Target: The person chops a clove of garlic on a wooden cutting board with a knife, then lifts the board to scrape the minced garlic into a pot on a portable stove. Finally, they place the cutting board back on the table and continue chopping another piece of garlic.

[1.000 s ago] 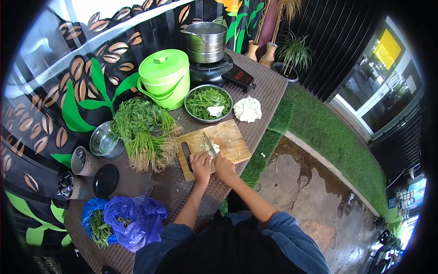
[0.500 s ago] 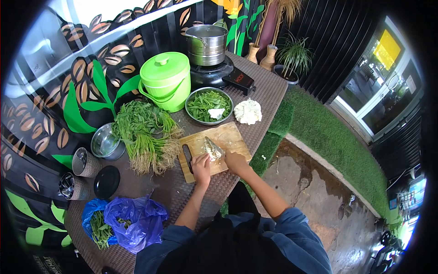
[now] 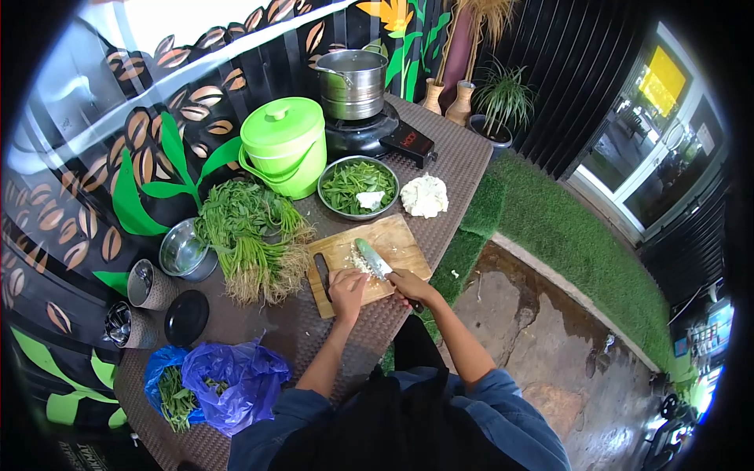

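Observation:
A wooden cutting board (image 3: 393,235) lies on the brown table, with finely chopped white pieces (image 3: 363,261) near its middle. My right hand (image 3: 411,287) is closed around the handle of a knife (image 3: 372,257), whose broad blade rests flat over the board, pointing up and left. My left hand (image 3: 347,290) is at the board's lower edge beside the chopped pieces, its fingers bent together; whether anything is under the fingertips cannot be made out. Above the board stand a metal bowl (image 3: 327,202) of cut greens and a white clump (image 3: 424,195).
Left of the board lies a bunch of rooted greens (image 3: 259,243). Around it are a green lidded bucket (image 3: 284,149), a steel bowl (image 3: 187,253), a black lid (image 3: 187,317) and purple bags (image 3: 236,385). A pot (image 3: 353,86) sits on a black stove (image 3: 353,138).
The knife has turned, so its blade now shows flat and wide. My right hand has moved slightly right and down, while my left hand remains nearly where it was.

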A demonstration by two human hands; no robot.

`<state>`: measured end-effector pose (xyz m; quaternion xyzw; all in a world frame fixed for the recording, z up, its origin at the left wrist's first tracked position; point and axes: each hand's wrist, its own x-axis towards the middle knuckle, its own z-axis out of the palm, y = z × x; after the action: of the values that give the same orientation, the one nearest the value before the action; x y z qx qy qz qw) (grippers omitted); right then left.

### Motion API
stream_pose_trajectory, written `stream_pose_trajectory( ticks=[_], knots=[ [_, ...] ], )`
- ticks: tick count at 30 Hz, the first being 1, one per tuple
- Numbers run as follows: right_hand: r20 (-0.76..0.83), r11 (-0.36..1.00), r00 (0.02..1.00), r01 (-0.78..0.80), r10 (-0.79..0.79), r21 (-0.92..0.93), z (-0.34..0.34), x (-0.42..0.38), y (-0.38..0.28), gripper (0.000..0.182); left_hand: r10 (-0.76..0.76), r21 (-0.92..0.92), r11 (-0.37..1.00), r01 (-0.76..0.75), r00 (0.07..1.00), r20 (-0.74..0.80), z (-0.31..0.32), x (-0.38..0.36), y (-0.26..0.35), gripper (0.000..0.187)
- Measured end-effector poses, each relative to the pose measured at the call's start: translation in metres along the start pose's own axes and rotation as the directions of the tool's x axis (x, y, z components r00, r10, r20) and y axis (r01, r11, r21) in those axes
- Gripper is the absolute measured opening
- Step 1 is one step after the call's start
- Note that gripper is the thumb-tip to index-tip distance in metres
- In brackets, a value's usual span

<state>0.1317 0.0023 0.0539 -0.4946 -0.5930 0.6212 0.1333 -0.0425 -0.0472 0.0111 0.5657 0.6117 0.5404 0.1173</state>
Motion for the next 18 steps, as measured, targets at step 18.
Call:
stream_pose_trajectory(
  ticks=[18],
  knots=[
    [0.216,0.842,0.972,-0.190,0.089,0.505,0.002,-0.033,-0.001,0.054,-0.090,-0.077,0.992,0.105,0.981,0.173,0.020,-0.006,0.016,0.082]
  ],
)
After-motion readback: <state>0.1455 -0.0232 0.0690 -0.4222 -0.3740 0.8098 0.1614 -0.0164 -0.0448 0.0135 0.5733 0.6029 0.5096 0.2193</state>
